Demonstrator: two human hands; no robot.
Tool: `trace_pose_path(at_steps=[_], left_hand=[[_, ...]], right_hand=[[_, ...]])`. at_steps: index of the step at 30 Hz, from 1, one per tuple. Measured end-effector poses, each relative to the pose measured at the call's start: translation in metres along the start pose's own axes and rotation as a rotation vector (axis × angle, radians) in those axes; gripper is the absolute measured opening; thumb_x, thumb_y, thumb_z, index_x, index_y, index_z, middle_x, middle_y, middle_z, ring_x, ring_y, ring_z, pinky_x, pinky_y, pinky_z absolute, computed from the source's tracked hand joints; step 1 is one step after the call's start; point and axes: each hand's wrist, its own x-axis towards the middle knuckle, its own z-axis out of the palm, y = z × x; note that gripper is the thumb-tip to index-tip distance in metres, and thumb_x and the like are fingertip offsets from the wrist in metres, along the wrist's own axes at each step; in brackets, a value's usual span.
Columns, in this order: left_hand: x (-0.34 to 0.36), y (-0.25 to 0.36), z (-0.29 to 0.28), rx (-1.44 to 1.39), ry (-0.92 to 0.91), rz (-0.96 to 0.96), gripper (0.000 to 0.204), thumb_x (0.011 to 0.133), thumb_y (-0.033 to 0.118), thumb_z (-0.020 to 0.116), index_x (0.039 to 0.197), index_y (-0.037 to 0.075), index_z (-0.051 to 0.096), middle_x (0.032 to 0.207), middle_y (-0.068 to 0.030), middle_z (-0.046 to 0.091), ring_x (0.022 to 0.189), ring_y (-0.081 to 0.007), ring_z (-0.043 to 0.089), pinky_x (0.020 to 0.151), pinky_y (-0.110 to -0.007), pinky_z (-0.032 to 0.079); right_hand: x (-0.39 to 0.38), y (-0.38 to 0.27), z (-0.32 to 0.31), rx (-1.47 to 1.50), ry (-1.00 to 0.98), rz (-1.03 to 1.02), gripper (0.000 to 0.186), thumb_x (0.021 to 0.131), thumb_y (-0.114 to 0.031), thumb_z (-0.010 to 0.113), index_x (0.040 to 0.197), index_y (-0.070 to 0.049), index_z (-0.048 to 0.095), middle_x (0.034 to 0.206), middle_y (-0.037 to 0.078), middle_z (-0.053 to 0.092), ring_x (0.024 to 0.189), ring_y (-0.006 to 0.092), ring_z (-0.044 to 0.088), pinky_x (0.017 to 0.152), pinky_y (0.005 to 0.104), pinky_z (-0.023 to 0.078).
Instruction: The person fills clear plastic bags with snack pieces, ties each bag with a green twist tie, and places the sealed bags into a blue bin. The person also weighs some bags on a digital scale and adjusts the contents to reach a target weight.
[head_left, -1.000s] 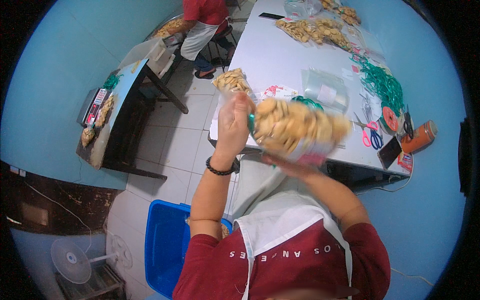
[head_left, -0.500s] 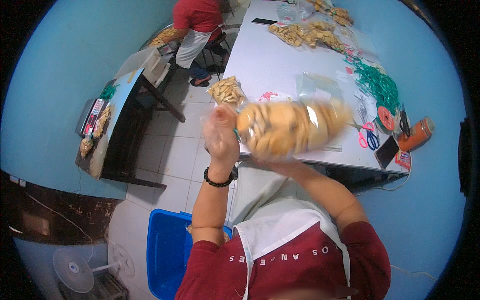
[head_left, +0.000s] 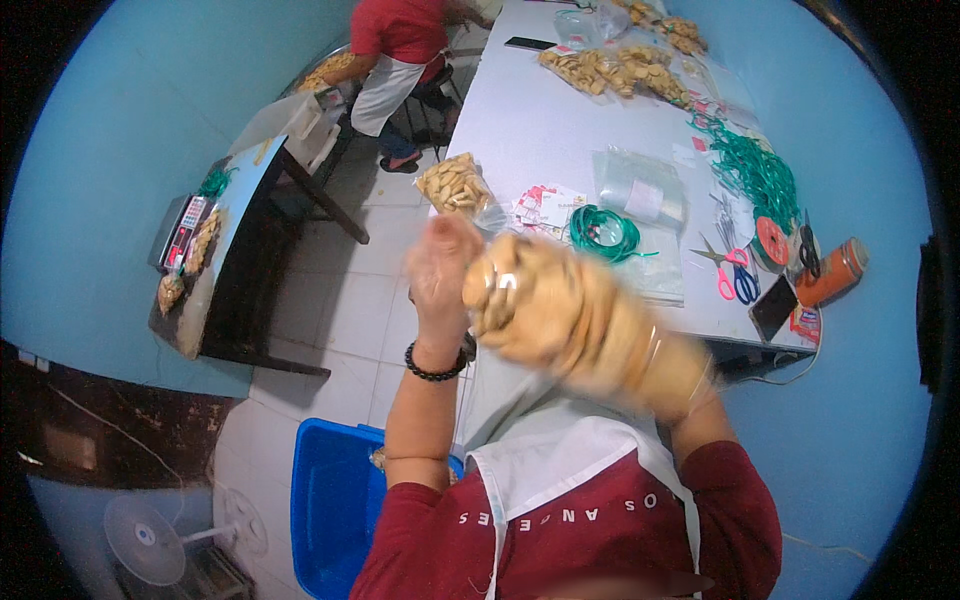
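A clear plastic bag packed with pale round crackers hangs blurred in the air over the table's near edge. My left hand is closed at the bag's narrow left end, smeared by motion. The bag slants, its wide end lower and to the right. Behind that end, my right forearm shows in part, but the bag hides my right hand. Just beyond my left hand lies another bag of crackers. A coil of green ribbon rests on the table next to printed labels and flat clear bags.
The white table carries more cracker bags, tangled green ribbon, scissors, a phone and an orange jar. Left are a side table with a scale and a blue bin. A co-worker stands beyond.
The bag's wide end has swung down and toward me, uncovering the green ribbon coil and covering part of my right forearm. My left hand stays in nearly the same place.
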Motion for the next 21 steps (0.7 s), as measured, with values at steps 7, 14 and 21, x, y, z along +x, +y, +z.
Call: trace_pose_path(at_steps=[7, 14, 21], left_hand=[[-0.048, 0.012, -0.025, 0.976, -0.602, -0.06, 0.018, 0.09, 0.019, 0.061, 0.086, 0.003, 0.065, 0.086, -0.0182, 0.067, 0.072, -0.0383, 0.065, 0.064, -0.045, 0.052], [-0.12, -0.039, -0.051, 1.011, -0.576, -0.374, 0.03, 0.09, 0.033, 0.067, 0.087, 0.003, 0.062, 0.084, -0.0199, 0.066, 0.069, -0.0385, 0.063, 0.059, -0.042, 0.05], [-0.144, -0.095, -0.096, 0.227, -0.333, -0.723, 0.011, 0.086, 0.009, 0.074, 0.09, 0.001, 0.067, 0.084, -0.0012, 0.068, 0.082, -0.0089, 0.062, 0.07, -0.025, 0.05]], right_hand=[[-0.039, -0.006, 0.007, 1.459, -0.251, 0.294, 0.015, 0.083, -0.015, 0.065, 0.078, -0.005, 0.056, 0.074, 0.014, 0.058, 0.069, 0.0368, 0.057, 0.062, 0.0458, 0.043], [-0.074, -0.07, 0.004, 1.721, -0.46, 0.337, 0.016, 0.087, -0.019, 0.063, 0.08, -0.004, 0.061, 0.083, 0.015, 0.06, 0.081, 0.037, 0.059, 0.072, 0.0451, 0.046], [-0.095, -0.1, 0.026, 1.787, -0.532, 0.579, 0.019, 0.085, -0.013, 0.064, 0.075, 0.003, 0.06, 0.092, 0.014, 0.056, 0.09, 0.0293, 0.057, 0.08, 0.0383, 0.045]])
